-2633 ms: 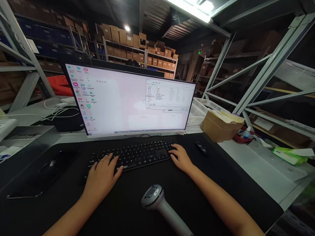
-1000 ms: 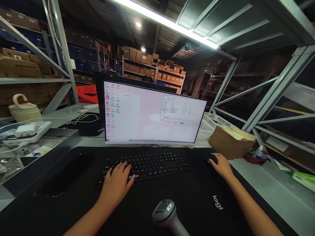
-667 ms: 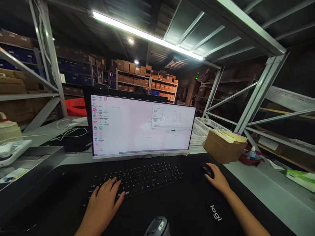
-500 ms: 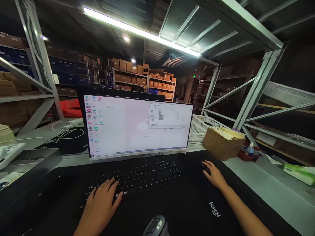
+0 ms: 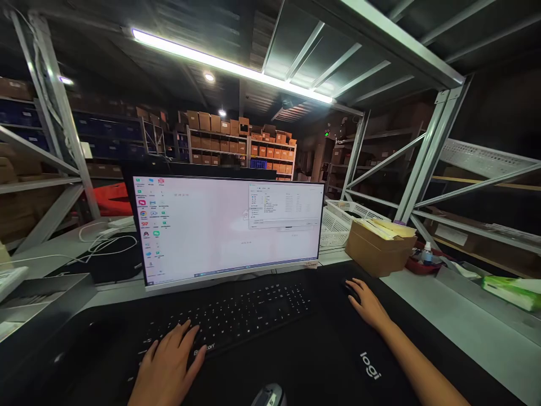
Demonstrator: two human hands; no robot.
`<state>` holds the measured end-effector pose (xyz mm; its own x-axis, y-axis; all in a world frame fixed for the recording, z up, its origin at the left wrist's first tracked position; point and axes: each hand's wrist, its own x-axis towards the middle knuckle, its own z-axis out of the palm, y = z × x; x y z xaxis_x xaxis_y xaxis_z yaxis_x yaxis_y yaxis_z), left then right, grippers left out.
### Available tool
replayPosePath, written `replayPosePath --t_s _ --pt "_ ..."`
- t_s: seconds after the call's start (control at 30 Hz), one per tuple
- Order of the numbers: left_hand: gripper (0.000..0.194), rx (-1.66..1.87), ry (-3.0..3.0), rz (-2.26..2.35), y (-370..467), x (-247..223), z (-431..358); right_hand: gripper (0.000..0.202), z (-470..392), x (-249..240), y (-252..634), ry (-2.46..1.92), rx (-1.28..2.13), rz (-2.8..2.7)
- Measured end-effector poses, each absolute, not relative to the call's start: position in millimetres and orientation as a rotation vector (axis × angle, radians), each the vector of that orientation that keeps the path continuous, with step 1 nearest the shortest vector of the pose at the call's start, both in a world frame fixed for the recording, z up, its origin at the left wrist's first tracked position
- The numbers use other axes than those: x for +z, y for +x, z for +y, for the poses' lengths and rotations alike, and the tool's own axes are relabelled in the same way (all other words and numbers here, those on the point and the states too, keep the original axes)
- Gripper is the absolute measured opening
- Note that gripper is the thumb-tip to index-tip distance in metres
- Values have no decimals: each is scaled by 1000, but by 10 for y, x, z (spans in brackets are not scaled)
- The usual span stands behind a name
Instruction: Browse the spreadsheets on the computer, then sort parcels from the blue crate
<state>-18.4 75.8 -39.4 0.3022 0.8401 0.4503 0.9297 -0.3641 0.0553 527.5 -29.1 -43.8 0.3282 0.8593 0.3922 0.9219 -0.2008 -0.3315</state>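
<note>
My left hand (image 5: pixel 165 361) rests with its fingers spread over the left end of a black keyboard (image 5: pixel 243 316). My right hand (image 5: pixel 368 304) is curved over a dark computer mouse (image 5: pixel 350 290), which it mostly hides. Both lie on a black desk mat (image 5: pixel 304 361) with a "logi" logo. Behind the keyboard stands a lit monitor (image 5: pixel 211 237); desktop icons line its left side and a file window (image 5: pixel 283 206) is open at the right. A grey device (image 5: pixel 270 395), partly cut off, sits at the bottom edge.
Right of the monitor are white plastic baskets (image 5: pixel 336 228) and a cardboard box (image 5: pixel 376 248) with papers on top. A spray bottle (image 5: pixel 428 254) and a tissue pack (image 5: pixel 509 290) stand farther right. At left are a grey tray (image 5: pixel 51 296) and white cables (image 5: pixel 105 242).
The view has tilted slightly up and shifted right, so the monitor and shelves appear lower and farther left. Both hands keep their places on the keyboard and mouse.
</note>
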Motion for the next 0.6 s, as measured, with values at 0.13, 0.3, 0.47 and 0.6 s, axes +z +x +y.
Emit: replayPosePath --t_s 0.13,0.3,0.47,0.6 --pt "65 -598 -2370 -1618 -187 -411 783 50 -281 -457 5287 -2096 -201 -1564" --pt "64 -587 -2393 -1644 -174 -351 724 54 -312 -423 5264 -2126 -264 -1549" --pt "52 -705 -2421 -1614 -139 -223 604 47 -239 -154 4698 -1969 -399 -1714" --pt "43 -817 -2459 -1631 -106 -161 529 45 66 144 3812 -1638 -159 -2113"
